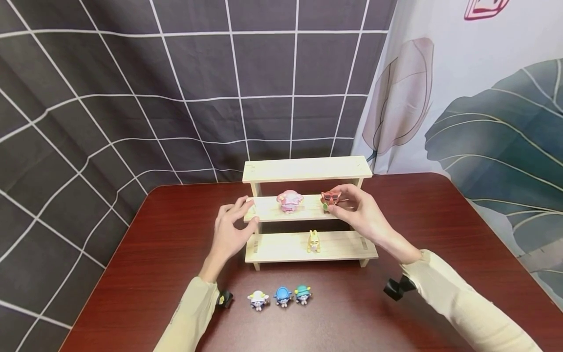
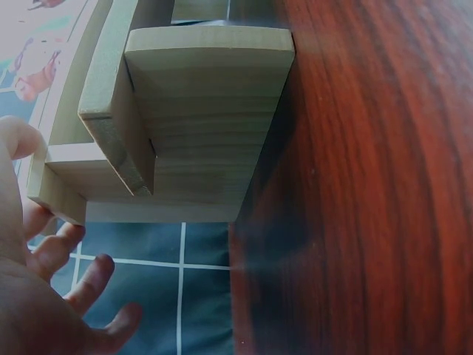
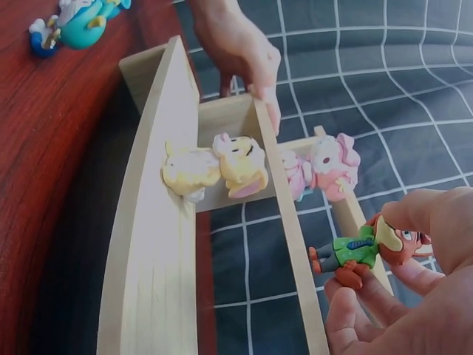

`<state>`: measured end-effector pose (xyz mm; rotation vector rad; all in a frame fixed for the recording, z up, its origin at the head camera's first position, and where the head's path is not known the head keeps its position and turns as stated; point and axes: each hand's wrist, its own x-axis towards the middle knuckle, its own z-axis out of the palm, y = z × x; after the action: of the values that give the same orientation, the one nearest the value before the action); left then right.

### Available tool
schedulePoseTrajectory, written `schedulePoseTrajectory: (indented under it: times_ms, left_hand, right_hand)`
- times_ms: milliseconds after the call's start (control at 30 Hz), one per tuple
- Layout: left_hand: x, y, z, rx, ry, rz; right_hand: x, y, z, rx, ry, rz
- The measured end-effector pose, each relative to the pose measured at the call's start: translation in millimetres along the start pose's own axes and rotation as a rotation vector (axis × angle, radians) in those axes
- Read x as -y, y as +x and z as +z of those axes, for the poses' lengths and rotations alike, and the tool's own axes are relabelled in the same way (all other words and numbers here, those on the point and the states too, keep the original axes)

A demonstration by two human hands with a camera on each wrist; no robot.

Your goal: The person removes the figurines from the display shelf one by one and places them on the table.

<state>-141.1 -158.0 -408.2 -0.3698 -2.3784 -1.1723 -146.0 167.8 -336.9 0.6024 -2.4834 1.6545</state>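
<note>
My right hand (image 1: 362,215) pinches a fox figurine (image 3: 362,248) in a green shirt and dark tie, at the right end of the middle tier. Whether its feet touch the board I cannot tell. With thumb and fingers, my left hand (image 1: 230,227) grips the left end of that tier on a pale wooden three-tier shelf (image 1: 281,248); the left wrist view shows the thumb and fingertips on opposite sides of the board. A pink figurine (image 1: 290,201) stands on the middle tier between the hands. On the lowest tier sits a yellow rabbit figurine (image 1: 313,241).
In front of the shelf, a white-hatted figurine (image 1: 258,299), a blue-hatted one (image 1: 283,296) and a teal-hatted one (image 1: 302,294) stand on the reddish-brown table (image 1: 176,244). Dark grid cloth (image 1: 198,117) hangs behind, beside a leaf-printed curtain (image 1: 484,146).
</note>
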Motion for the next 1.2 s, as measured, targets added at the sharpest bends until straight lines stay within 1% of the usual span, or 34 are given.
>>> schedulePoseTrajectory:
  times_ms: [300, 467, 667, 867, 1200]
  left_hand:
    - [0.5, -0.6, 0.0, 0.001, 0.004, 0.000]
    - [-0.3, -0.8, -0.3, 0.003, 0.004, -0.006]
    - [-3.3, -0.4, -0.8, 0.001, 0.008, -0.003]
    - [-4.3, -0.7, -1.0, 0.000, 0.012, -0.003]
    - [-3.4, -0.3, -0.9, -0.001, 0.011, 0.003]
  right_hand:
    - [1, -6.3, -2, 0.010, -0.026, -0.018]
    - [3, -9.5, -3, 0.015, -0.014, -0.025]
    - [6, -15.3, -3, 0.005, -0.018, -0.002]
    - [8, -20.8, -3, 0.003, 0.013, 0.008]
    - [6, -27.4, -1, 0.015, 0.024, -0.072]
